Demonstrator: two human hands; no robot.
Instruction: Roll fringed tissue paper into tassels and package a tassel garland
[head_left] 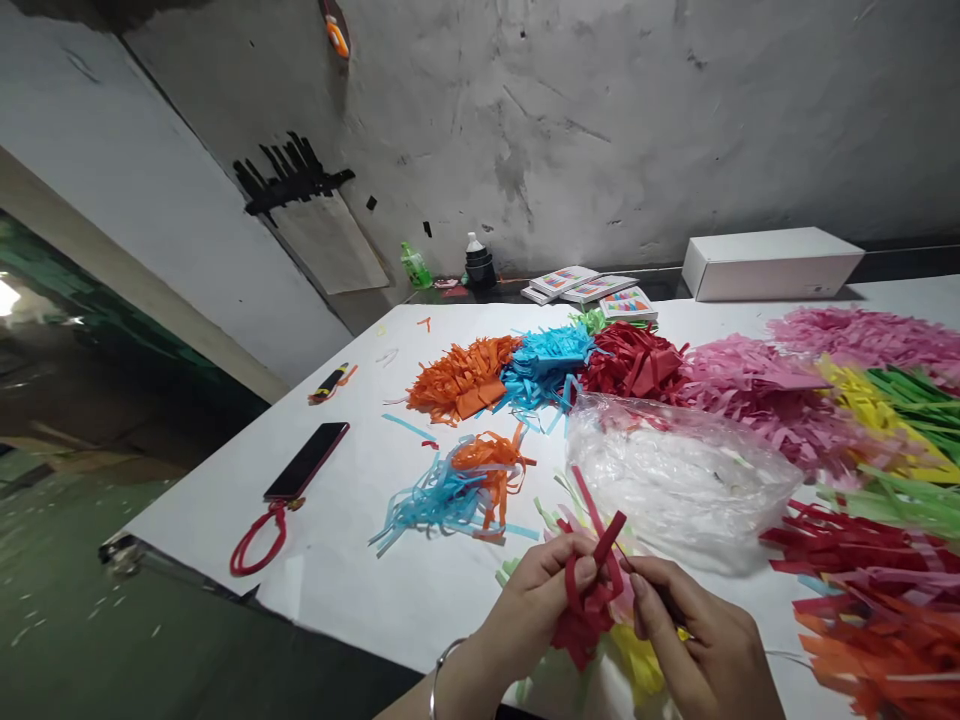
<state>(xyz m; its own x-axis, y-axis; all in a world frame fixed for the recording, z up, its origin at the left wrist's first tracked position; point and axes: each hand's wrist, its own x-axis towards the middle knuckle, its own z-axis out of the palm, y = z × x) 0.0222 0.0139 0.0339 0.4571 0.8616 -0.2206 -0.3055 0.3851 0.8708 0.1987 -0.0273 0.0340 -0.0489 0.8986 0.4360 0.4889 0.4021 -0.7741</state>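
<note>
Near the front edge of the white table, my left hand [546, 592] is closed on a strip of red paper [583, 632], pinched between thumb and finger. My right hand [686, 625] is just to its right, its thumb and forefinger pressed together beside the red paper; what they pinch is too small to make out. Yellow paper [637, 662] and pale green and pink strips lie under and behind my hands. A clear plastic bag [675, 470] rests behind them.
Orange [461, 380], blue [546, 365], red [634, 362] and pink [757, 395] fringe bundles line the back. Loose blue strips [435, 495] lie left of my hands, a phone [307, 460] farther left. More red fringe [862, 540] is at right. A white box [772, 265] stands by the wall.
</note>
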